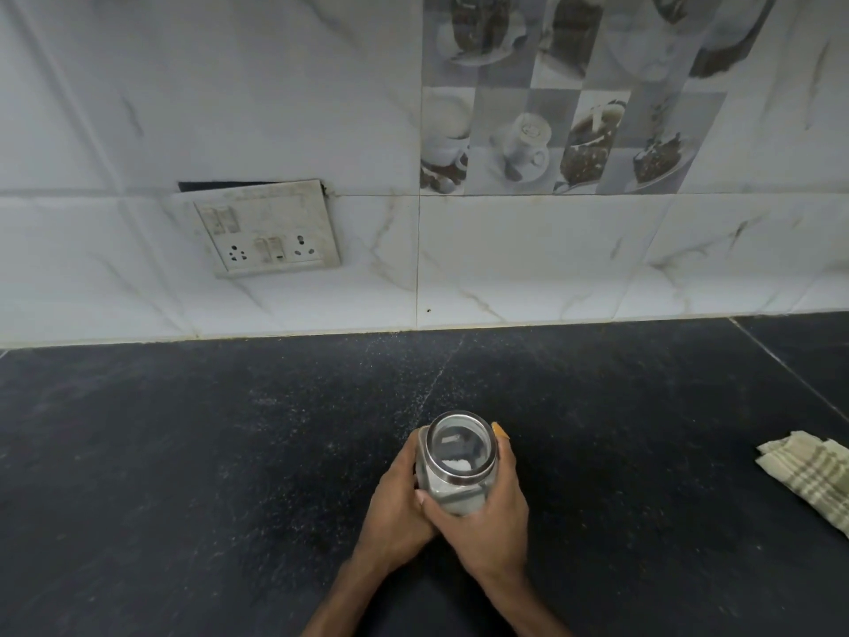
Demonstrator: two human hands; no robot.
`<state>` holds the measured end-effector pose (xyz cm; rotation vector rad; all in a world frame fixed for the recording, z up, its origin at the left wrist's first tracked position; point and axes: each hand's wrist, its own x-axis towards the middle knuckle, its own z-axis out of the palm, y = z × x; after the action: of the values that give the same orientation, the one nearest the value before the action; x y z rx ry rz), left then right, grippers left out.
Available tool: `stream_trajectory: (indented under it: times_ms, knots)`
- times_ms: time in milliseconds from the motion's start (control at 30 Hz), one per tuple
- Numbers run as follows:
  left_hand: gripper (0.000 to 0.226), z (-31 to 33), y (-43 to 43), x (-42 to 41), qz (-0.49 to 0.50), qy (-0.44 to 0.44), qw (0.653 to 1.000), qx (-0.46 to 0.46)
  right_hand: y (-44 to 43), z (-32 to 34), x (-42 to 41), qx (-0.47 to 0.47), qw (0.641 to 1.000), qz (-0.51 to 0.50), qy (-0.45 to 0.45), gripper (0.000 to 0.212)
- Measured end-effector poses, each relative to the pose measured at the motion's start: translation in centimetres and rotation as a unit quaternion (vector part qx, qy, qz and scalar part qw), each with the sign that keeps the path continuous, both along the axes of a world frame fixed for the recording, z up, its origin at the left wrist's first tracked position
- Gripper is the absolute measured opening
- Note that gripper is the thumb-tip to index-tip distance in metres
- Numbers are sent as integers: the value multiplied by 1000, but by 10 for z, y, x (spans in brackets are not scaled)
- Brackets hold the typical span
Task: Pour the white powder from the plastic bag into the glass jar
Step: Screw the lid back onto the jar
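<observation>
A clear glass jar (461, 452) with a metal rim stands on the black counter (206, 452), lid off, with a little white powder at its bottom. My left hand (399, 503) wraps the jar's left side and my right hand (487, 517) wraps its right and front. Both hands hold the jar. A small orange piece (500, 430) shows just behind the jar's right shoulder. No plastic bag is in view.
A folded checked cloth (808, 471) lies at the counter's right edge. The tiled wall (551, 268) rises behind the counter, with a loose switch-and-socket plate (266, 232) on it at the left.
</observation>
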<state>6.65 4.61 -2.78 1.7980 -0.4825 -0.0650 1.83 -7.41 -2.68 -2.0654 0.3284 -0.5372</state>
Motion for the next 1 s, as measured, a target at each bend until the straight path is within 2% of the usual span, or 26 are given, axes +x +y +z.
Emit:
stream_trajectory:
  times_ms: [167, 333, 533, 767, 1000]
  knots:
    - [66, 14, 3, 47, 23, -26, 999, 14, 1, 17, 53, -7, 1000, 5, 6, 121]
    - [72, 15, 10, 105, 32, -15, 997, 73, 2, 25, 106, -31, 999, 22, 25, 125]
    - [93, 5, 17, 147, 41, 12, 989, 141, 8, 27, 144, -61, 995, 37, 63, 126]
    - [96, 11, 17, 163, 31, 24, 989, 146, 11, 29, 162, -59, 995, 34, 77, 124]
    - [108, 13, 15, 171, 23, 29, 988, 147, 11, 28, 170, -74, 992, 32, 93, 124]
